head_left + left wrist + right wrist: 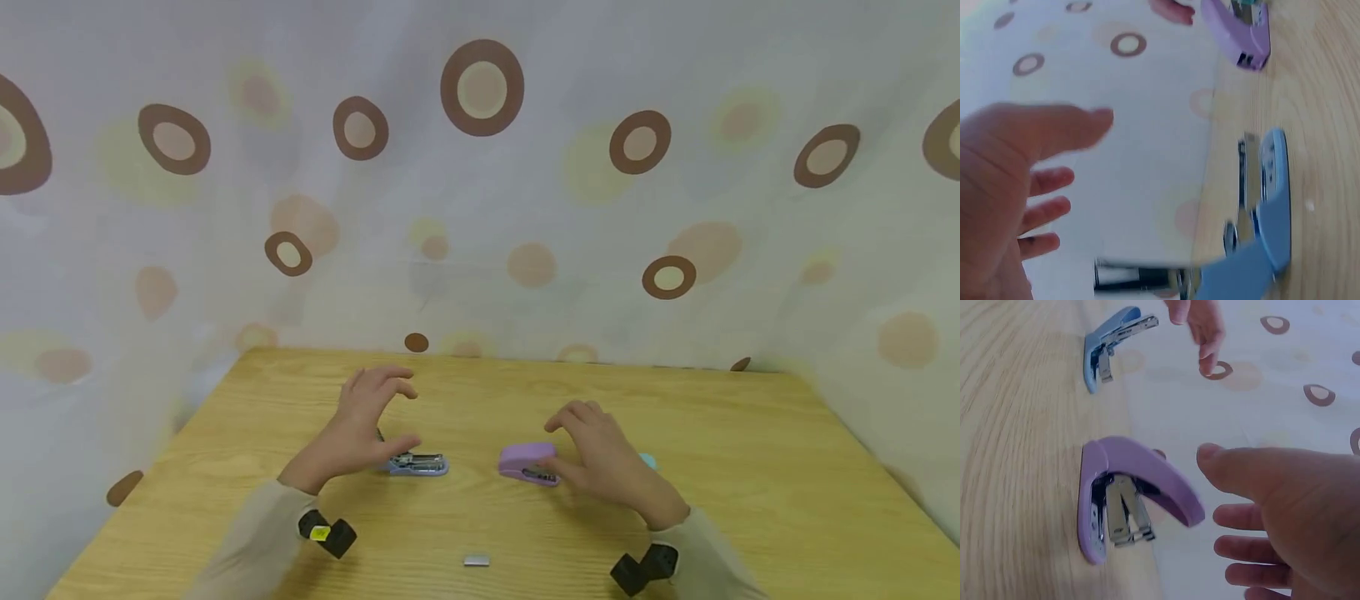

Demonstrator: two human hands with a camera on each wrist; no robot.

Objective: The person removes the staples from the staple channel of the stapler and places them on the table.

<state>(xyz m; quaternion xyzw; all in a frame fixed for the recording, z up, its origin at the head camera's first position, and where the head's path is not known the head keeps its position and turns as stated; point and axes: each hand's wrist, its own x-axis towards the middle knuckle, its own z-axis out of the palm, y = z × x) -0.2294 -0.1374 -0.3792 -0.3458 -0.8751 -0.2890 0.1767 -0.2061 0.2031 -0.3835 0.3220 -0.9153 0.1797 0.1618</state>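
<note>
A blue stapler stands on the table with its top swung up, showing the metal magazine; the left hand partly covers it in the head view. Around and above it is my left hand, thumb and fingers spread apart, holding nothing. The purple stapler sits to the right, its upper arm raised from the base and its metal magazine exposed. Beside it hovers my right hand, fingers loosely bent with a gap to the thumb. In the right wrist view the thumb is apart from the purple stapler.
A small grey strip, perhaps staples, lies near the front of the wooden table. Behind the right hand a teal object shows only in part. A patterned cloth hangs behind the table's far edge and along its sides.
</note>
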